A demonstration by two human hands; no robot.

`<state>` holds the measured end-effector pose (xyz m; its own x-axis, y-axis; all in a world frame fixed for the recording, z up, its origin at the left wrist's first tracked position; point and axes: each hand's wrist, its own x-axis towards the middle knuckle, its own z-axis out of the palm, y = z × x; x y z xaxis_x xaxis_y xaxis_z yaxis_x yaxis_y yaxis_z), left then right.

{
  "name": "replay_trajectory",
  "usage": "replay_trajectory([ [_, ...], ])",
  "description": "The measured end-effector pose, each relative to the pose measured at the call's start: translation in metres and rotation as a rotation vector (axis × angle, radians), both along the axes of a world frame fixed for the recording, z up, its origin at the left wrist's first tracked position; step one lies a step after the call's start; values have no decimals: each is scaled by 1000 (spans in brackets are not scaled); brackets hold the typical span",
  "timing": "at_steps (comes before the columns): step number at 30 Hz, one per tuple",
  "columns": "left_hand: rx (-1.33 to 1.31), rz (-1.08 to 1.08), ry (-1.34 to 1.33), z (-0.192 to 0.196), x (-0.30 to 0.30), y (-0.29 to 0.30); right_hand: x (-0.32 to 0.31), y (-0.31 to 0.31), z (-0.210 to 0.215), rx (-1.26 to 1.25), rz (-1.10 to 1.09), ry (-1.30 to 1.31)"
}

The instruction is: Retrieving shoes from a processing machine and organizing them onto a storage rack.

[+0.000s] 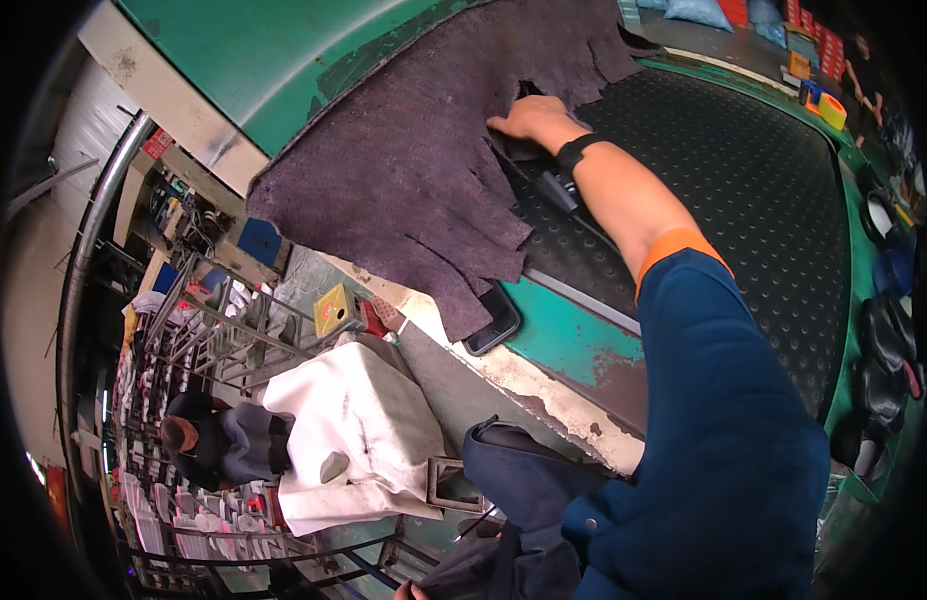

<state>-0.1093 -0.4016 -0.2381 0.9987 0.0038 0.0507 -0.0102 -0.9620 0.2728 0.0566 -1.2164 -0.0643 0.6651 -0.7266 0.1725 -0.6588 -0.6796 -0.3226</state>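
Observation:
A dark purple-brown sheet of leather-like material (383,170) with ragged, torn edges drapes over the green machine (243,60) and onto a black studded bed (713,160). My right hand (538,118) is on the sheet's torn edge, fingers curled around a raised bit of it. A black strap with a small corded device (558,190) is at that wrist. Only a sliver of my left hand (410,592) shows at the bottom edge, its fingers mostly cut off. A black phone-like slab (495,320) lies partly under a hanging strip of the sheet.
Below the machine's chipped edge stands a white-draped stack (353,430), near a yellow box (335,310) and metal racks. One person (218,440) sits at the left; another (863,80) is at the far right. Tape rolls (831,110) and black shoes (883,350) line the right side.

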Motion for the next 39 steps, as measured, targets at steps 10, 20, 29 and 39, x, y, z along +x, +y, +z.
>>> replay_trajectory([
  [10,93,66,29,-14,-4,18,36,-4,-21,-146,-31,197],
  [20,16,8,-255,-22,-8,36,21,-47,-78,-244,158,97],
  [29,-98,-39,-242,-23,-18,55,-83,47,-51,-177,238,199],
  [39,-592,-137,-29,-4,-19,39,-241,169,1,75,113,237],
])
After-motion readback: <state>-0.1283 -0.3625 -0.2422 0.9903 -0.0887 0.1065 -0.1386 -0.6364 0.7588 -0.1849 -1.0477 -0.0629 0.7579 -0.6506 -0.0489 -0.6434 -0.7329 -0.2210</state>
